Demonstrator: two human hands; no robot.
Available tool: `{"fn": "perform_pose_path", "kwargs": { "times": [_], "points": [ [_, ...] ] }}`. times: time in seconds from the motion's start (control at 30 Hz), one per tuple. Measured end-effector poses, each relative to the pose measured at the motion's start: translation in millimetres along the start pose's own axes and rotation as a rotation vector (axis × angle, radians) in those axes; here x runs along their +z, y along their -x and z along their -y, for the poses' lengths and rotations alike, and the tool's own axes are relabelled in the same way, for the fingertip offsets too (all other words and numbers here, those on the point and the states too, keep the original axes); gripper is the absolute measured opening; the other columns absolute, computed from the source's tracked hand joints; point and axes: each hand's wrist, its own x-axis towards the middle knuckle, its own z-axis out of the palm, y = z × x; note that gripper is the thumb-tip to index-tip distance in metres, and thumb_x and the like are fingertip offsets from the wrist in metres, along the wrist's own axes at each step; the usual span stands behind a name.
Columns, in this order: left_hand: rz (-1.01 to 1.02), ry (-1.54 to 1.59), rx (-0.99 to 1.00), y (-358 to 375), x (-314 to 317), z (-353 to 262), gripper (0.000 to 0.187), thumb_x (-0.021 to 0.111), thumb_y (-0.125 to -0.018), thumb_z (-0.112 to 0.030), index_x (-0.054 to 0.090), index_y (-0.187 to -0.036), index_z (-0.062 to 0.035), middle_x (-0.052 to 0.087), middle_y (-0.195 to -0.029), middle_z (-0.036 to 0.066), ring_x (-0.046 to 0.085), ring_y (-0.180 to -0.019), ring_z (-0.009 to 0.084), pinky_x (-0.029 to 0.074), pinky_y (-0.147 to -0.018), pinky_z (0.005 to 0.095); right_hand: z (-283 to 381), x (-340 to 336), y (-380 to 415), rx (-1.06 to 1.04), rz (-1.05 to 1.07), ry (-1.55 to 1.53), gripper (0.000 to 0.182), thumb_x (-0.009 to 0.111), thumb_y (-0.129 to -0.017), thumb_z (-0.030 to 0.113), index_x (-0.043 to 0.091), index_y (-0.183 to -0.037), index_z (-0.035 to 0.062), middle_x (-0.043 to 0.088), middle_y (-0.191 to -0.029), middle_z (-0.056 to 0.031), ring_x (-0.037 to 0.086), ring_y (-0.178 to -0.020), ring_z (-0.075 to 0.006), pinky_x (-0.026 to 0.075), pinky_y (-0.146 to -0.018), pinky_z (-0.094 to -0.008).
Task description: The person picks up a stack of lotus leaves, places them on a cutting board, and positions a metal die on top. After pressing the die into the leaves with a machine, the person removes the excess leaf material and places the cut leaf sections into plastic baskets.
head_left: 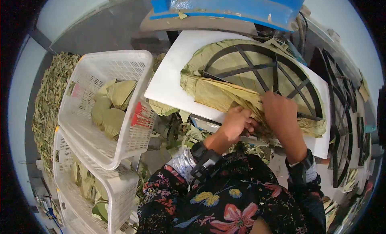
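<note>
A stack of large dried leaves (219,96) lies on a white board (169,79), its front layers folded and ragged. On top of the stack rests a black half-round frame with crossing spokes (259,67), which looks like a cutting die. My left hand (236,123) is closed at the front edge of the stack, fingers curled around leaf layers. Just right of it, my right hand (280,111) is closed over the leaf edge beside the straight side of the frame. Its fingertips are hidden behind the knuckles.
White plastic baskets, one upper (102,59) and one lower (120,189), hold cut leaves at left. Behind them lies a heap of leaf scraps (50,109). A blue machine part (229,9) spans the back. More black frames (341,109) lie at right.
</note>
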Motion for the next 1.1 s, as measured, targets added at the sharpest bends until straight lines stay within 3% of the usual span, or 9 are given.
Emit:
{"fn": "perform_pose_path", "kwargs": {
  "times": [0.17, 0.27, 0.43, 0.57, 0.63, 0.73, 0.77, 0.9, 1.1],
  "points": [
    [-0.017, -0.065, 0.053, 4, 0, -1, 0.019, 0.045, -0.087, -0.020, 0.052, -0.091, -0.0029, 0.060, -0.070, 0.010, 0.054, -0.050, 0.0166, 0.042, -0.041, 0.0281, 8, 20, -15, 0.060, -0.071, -0.008, 0.009, 0.049, -0.081, 0.014, 0.054, -0.077, 0.0074, 0.061, -0.064, -0.0096, 0.064, -0.057, -0.0274, 0.051, -0.049, -0.0377],
    [0.038, -0.040, 0.106, -1, -7, 1, 0.018, 0.045, -0.087, -0.018, 0.052, -0.093, -0.0027, 0.059, -0.068, 0.010, 0.056, -0.052, 0.0163, 0.043, -0.043, 0.0276, 18, 17, -12, 0.066, 0.046, 0.006, 0.013, 0.051, -0.083, 0.018, 0.055, -0.078, 0.0072, 0.062, -0.069, -0.0093, 0.064, -0.062, -0.0259, 0.051, -0.051, -0.0368],
    [0.113, -0.322, 0.179, 14, -12, -25, 0.022, 0.047, -0.083, -0.012, 0.055, -0.101, -0.0021, 0.059, -0.068, 0.007, 0.057, -0.055, 0.0173, 0.046, -0.047, 0.0300, 16, 7, 2, -0.105, -0.110, -0.071, 0.020, 0.053, -0.085, 0.026, 0.055, -0.080, 0.0064, 0.061, -0.075, -0.0078, 0.063, -0.069, -0.0234, 0.052, -0.056, -0.0329],
    [0.150, -0.557, 0.305, 22, -26, -19, 0.030, 0.047, -0.081, -0.010, 0.055, -0.110, -0.0025, 0.061, -0.068, 0.013, 0.060, -0.055, 0.0223, 0.047, -0.048, 0.0352, 18, 11, 13, -0.044, -0.081, -0.025, 0.017, 0.054, -0.077, 0.016, 0.053, -0.090, 0.0047, 0.059, -0.071, -0.0091, 0.061, -0.065, -0.0280, 0.049, -0.053, -0.0364],
    [-0.088, -1.569, 0.821, 22, -36, -8, 0.037, 0.045, -0.083, -0.006, 0.051, -0.118, -0.0029, 0.063, -0.069, 0.019, 0.064, -0.061, 0.0286, 0.050, -0.052, 0.0396, 6, 18, 9, -0.162, -0.019, 0.023, 0.018, 0.055, -0.076, 0.015, 0.052, -0.090, 0.0045, 0.059, -0.070, -0.0097, 0.061, -0.065, -0.0276, 0.049, -0.052, -0.0370],
    [-0.086, -1.762, 0.646, 24, -37, -8, 0.049, 0.047, -0.079, -0.008, 0.045, -0.128, -0.0041, 0.064, -0.068, 0.018, 0.064, -0.062, 0.0315, 0.050, -0.053, 0.0430, -8, 9, 0, -0.203, 0.063, -0.023, 0.014, 0.055, -0.074, 0.013, 0.053, -0.086, 0.0062, 0.061, -0.070, -0.0090, 0.063, -0.064, -0.0232, 0.051, -0.052, -0.0331],
    [-0.120, -1.789, 0.698, 20, -38, -5, 0.053, 0.048, -0.078, -0.009, 0.042, -0.130, -0.0036, 0.064, -0.064, 0.015, 0.064, -0.059, 0.0302, 0.050, -0.052, 0.0425, -10, 8, 3, -0.198, 0.064, -0.019, 0.014, 0.055, -0.074, 0.013, 0.053, -0.086, 0.0062, 0.061, -0.070, -0.0090, 0.063, -0.064, -0.0232, 0.051, -0.052, -0.0331],
    [-0.174, -1.783, 0.694, 20, -34, -2, 0.045, 0.048, -0.078, -0.010, 0.049, -0.123, -0.0036, 0.063, -0.062, 0.015, 0.064, -0.056, 0.0302, 0.050, -0.050, 0.0420, -15, 3, 20, -0.327, 0.055, -0.030, 0.012, 0.054, -0.075, 0.011, 0.052, -0.086, 0.0058, 0.059, -0.070, -0.0085, 0.061, -0.063, -0.0239, 0.049, -0.050, -0.0347],
    [-0.218, -1.781, 0.708, 21, -32, -1, 0.019, 0.048, -0.078, -0.010, 0.056, -0.095, -0.0049, 0.062, -0.059, 0.015, 0.064, -0.056, 0.0296, 0.049, -0.048, 0.0405, -9, -1, 36, -0.390, 0.023, -0.012, 0.017, 0.056, -0.073, 0.015, 0.054, -0.087, 0.0055, 0.058, -0.074, -0.0063, 0.062, -0.070, -0.0222, 0.051, -0.053, -0.0337]
  ]
}}
